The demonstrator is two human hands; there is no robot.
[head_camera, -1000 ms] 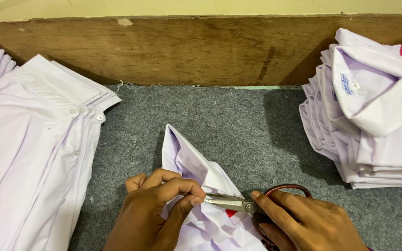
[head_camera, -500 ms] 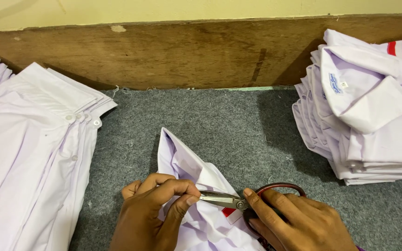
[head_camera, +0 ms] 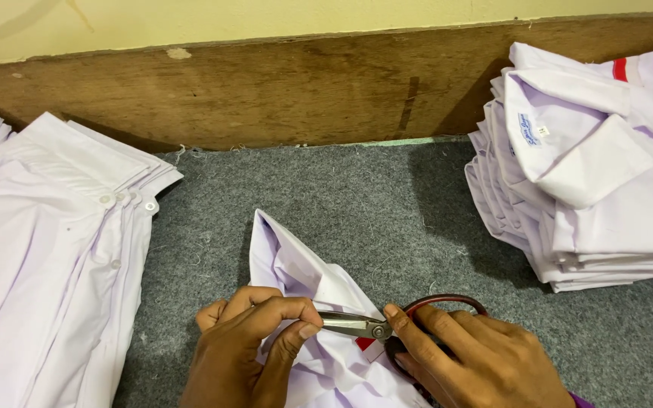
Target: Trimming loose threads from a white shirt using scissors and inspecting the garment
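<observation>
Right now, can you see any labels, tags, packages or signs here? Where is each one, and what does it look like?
Collar label: inside the collar of the top shirt on the right stack; small upright rectangle, white with blue marking.
Size tag: just right of that label; tiny white square.
Red tag: on the shirt under the scissors; small red patch, partly hidden.
Red patch: top of the right stack; small red strip.
No packages, signs or screens.

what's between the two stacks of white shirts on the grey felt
In the head view, between the left stack and right stack lie bare grey felt and one shirt, held by both hands with scissors.
</observation>
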